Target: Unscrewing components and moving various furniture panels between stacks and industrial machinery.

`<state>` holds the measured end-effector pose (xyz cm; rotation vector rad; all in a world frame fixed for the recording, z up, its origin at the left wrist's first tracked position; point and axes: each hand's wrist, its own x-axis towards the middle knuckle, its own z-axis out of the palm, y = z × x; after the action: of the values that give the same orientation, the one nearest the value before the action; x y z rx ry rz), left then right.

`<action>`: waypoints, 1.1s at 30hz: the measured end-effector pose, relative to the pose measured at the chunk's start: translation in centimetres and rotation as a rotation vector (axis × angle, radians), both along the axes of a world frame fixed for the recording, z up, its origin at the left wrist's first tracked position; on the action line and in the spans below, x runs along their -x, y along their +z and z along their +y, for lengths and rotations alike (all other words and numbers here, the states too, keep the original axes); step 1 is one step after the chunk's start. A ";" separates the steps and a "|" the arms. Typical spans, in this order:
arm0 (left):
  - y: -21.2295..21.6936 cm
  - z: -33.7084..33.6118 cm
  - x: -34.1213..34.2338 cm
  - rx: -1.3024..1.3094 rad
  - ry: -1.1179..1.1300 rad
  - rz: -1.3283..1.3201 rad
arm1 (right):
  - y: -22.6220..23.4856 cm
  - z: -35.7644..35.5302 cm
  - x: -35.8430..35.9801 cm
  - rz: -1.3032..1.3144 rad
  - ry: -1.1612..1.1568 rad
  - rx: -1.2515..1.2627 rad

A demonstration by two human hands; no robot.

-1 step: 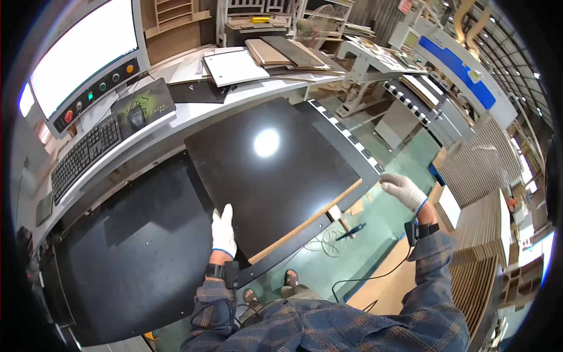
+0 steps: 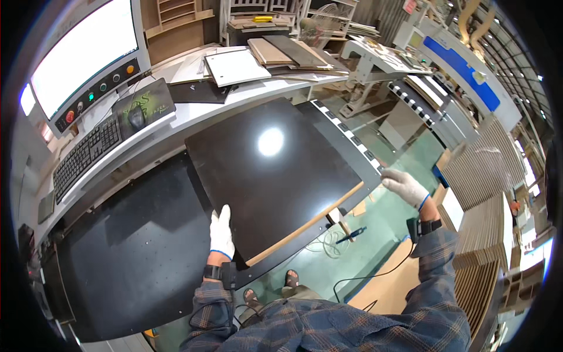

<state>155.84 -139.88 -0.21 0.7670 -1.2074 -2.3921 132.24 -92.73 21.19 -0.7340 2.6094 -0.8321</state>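
Barely any movement since earlier frame, slight view shift only. Black worktable (image 2: 146,258), green workshop floor (image 2: 410,154). Count: one monitor (image 2: 85,53), one keyboard (image 2: 87,154), one mouse (image 2: 136,117). Dark brown panel (image 2: 275,188) lies on worktable: glossy, tan front edge. Hands apart: left hand (image 2: 221,233) extended by panel's left edge; right hand (image 2: 406,186) beyond right corner, grip can't tell.

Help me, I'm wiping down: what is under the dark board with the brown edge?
Black tabletop shows beside the board; whatever lies directly beneath is covered and can't be seen.
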 end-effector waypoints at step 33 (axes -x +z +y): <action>0.9 -6.9 6.4 0.348 0.042 -0.470 | -10.2 -23.5 22.9 0.358 0.404 -0.617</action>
<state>149.46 -146.79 0.73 1.2566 -1.7054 -1.9403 109.30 -116.24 10.98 -1.2243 2.6294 0.2385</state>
